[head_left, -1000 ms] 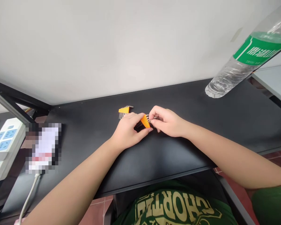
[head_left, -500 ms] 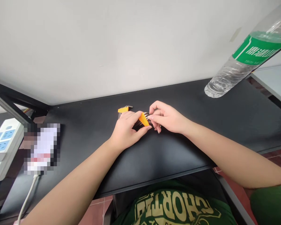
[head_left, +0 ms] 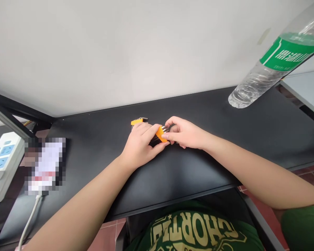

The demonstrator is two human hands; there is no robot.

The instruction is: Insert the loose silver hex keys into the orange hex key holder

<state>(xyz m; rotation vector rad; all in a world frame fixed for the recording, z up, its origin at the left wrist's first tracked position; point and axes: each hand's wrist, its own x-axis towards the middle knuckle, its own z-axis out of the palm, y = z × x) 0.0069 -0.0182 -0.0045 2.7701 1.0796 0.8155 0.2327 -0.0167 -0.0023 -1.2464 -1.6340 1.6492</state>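
My left hand [head_left: 140,143] is closed around a hex key set in an orange holder [head_left: 160,134], with thumb and fingers on its edges. Bent silver ends of several hex keys [head_left: 165,129] stick out of the holder's right side. My right hand [head_left: 187,132] is closed at that side, its thumb pressed on the holder's face and its fingers curled behind the keys. Another orange hex key holder [head_left: 136,122] with silver keys lies on the black table just beyond my left hand, which partly hides it.
On the black table [head_left: 99,146], a large water bottle with a green label [head_left: 288,52] stands at the back right. A blurred-out phone-like object [head_left: 47,164] with a white cable [head_left: 30,219] lies on the left. A white power strip [head_left: 2,153] is at the far left edge.
My right thumb has moved left and down from the key ends onto the holder's face. The holder has turned slightly in my left hand.
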